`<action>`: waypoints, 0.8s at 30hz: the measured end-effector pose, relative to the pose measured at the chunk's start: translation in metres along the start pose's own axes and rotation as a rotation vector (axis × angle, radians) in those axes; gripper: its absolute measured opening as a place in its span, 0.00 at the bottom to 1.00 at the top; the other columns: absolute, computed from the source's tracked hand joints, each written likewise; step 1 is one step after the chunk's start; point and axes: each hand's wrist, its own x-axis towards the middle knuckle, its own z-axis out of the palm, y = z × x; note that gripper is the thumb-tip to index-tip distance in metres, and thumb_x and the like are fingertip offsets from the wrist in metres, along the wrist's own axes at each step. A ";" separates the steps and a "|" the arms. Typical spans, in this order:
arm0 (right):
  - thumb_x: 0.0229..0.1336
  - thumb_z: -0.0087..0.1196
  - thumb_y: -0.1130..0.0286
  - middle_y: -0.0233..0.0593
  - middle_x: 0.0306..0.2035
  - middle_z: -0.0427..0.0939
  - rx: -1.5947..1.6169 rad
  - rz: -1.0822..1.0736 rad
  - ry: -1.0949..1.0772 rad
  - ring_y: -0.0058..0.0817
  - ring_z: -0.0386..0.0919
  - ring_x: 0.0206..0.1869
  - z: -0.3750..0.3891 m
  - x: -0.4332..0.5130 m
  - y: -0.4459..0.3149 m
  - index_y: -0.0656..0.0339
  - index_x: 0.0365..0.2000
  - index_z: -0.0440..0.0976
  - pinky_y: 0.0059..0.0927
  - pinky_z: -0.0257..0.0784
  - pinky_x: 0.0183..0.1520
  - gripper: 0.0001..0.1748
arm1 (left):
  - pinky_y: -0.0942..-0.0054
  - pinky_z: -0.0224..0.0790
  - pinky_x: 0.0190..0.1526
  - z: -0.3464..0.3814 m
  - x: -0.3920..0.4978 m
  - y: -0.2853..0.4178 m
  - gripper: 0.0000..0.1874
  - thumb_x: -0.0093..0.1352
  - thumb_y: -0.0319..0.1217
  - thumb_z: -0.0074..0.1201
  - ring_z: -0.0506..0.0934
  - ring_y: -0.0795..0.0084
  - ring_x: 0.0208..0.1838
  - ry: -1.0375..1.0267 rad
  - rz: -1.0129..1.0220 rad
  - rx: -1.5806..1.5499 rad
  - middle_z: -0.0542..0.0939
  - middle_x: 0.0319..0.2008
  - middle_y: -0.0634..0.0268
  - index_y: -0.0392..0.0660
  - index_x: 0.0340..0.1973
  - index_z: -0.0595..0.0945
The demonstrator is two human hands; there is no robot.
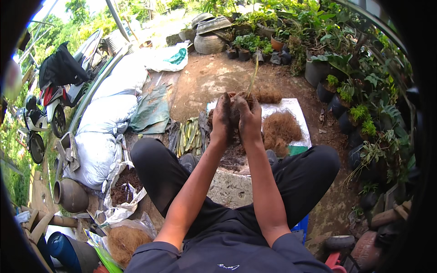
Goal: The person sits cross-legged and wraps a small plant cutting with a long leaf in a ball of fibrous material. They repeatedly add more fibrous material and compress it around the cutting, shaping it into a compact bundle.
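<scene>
My left hand (222, 117) and my right hand (249, 117) are cupped together around a ball of dark, moist soil (234, 111). Both are smeared with dirt. From the top of the ball, on the right-hand side, rises a thin yellow-green plant stem (254, 75). Below my hands, loose dark potting mix (233, 157) lies on a white sheet (302, 112) between my feet. To the right on that sheet rests a mat of brown coconut fibre (281, 131). Behind my right hand is a rolled clump of similar fibre (269, 96).
Yellow-green leaf strips (189, 137) and a green cloth (152, 109) lie to the left. Beyond them stand full white sacks (97, 150) and an open bag of brown material (124, 187). Potted plants (341, 99) line the right side; stacked basins (210, 42) stand at the back.
</scene>
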 end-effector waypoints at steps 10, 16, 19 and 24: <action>0.57 0.55 0.57 0.32 0.35 0.75 0.263 0.130 -0.122 0.18 0.72 0.36 -0.010 0.009 -0.002 0.66 0.40 0.71 0.20 0.67 0.41 0.20 | 0.79 0.66 0.42 0.010 0.002 -0.001 0.21 0.68 0.42 0.50 0.72 0.79 0.41 -0.110 0.164 -0.049 0.74 0.39 0.64 0.42 0.51 0.68; 0.57 0.54 0.52 0.28 0.30 0.73 0.081 0.079 0.031 0.17 0.69 0.34 -0.009 0.003 0.008 0.62 0.37 0.73 0.21 0.66 0.39 0.21 | 0.84 0.60 0.29 0.006 -0.006 0.004 0.21 0.69 0.43 0.48 0.67 0.85 0.27 -0.038 0.150 0.287 0.71 0.26 0.73 0.42 0.50 0.70; 0.55 0.55 0.49 0.29 0.31 0.74 -0.018 0.062 -0.124 0.18 0.69 0.34 -0.006 0.005 0.001 0.63 0.37 0.73 0.21 0.66 0.39 0.24 | 0.77 0.68 0.37 0.005 0.005 0.005 0.20 0.70 0.44 0.46 0.75 0.76 0.37 -0.008 -0.076 -0.339 0.77 0.36 0.64 0.41 0.47 0.70; 0.55 0.57 0.52 0.33 0.33 0.76 0.051 0.021 -0.095 0.20 0.72 0.36 0.003 -0.001 -0.007 0.65 0.40 0.70 0.21 0.66 0.41 0.25 | 0.73 0.67 0.44 -0.002 0.001 0.007 0.23 0.69 0.44 0.48 0.73 0.74 0.42 -0.052 0.022 -0.178 0.73 0.38 0.64 0.48 0.54 0.66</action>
